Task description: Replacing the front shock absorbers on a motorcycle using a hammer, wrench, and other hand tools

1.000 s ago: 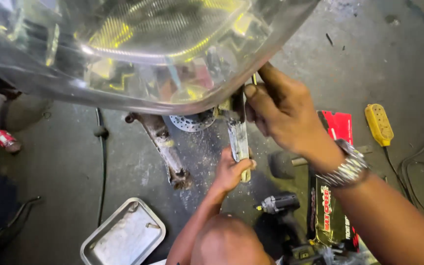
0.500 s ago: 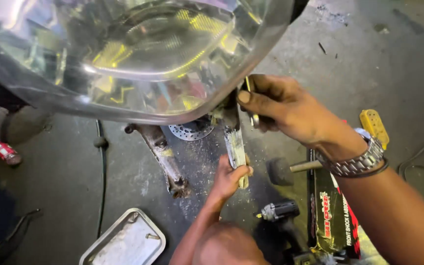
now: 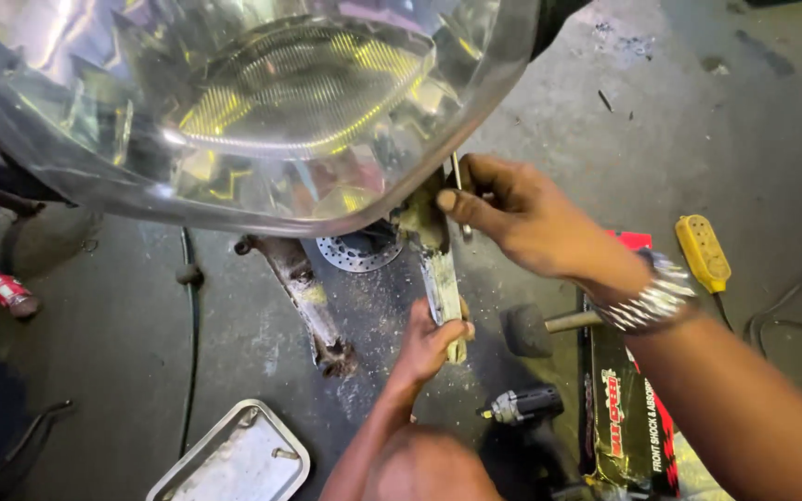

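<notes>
Right hand [image 3: 522, 218] now lower, grip pinched on thin tool [image 3: 458, 186]; left hand [image 3: 433, 339] clasping fork leg [image 3: 440, 283].

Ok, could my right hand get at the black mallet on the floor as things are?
Probably, yes: the mallet lies uncovered on the floor just under the right hand, with nothing between. That hand is pinching a thin metal tool, though.

Packages: one. Long flat carton [image 3: 628, 422], black with a red end and red and white print, lying on the floor beside the rubber mallet [image 3: 536, 327], its upper part hidden under the right forearm. A small red cylinder [image 3: 9, 292], well left of the mallet, is possibly a labelled can.
</notes>
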